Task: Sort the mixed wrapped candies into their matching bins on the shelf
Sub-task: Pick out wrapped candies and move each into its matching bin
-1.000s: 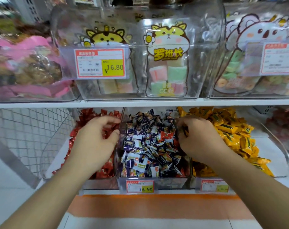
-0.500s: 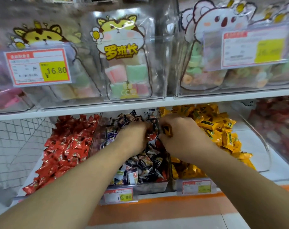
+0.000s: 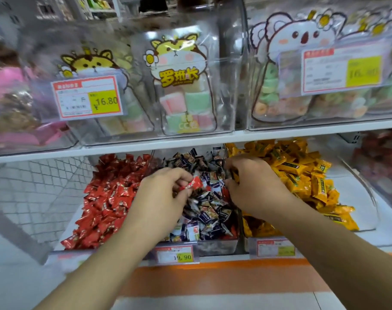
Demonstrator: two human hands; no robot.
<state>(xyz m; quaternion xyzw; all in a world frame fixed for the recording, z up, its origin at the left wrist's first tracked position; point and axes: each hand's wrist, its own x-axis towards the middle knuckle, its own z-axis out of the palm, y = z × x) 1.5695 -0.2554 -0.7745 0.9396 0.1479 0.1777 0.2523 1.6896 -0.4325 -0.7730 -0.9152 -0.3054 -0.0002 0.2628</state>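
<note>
Shelf's middle bin (image 3: pixel 213 248): left hand (image 3: pixel 163 193) pinches red candy (image 3: pixel 191 184), right hand (image 3: pixel 251 182) grips yellow one (image 3: pixel 234 175); loose pinch = drop back into mix.

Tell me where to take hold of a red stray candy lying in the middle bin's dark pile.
Judging by its shape, pinch the stray red candy across its plump middle, coming straight down from above. It lies flat among dark wrappers in the middle bin, between the left hand and right hand, so a side grip would drag neighbours along.
</note>
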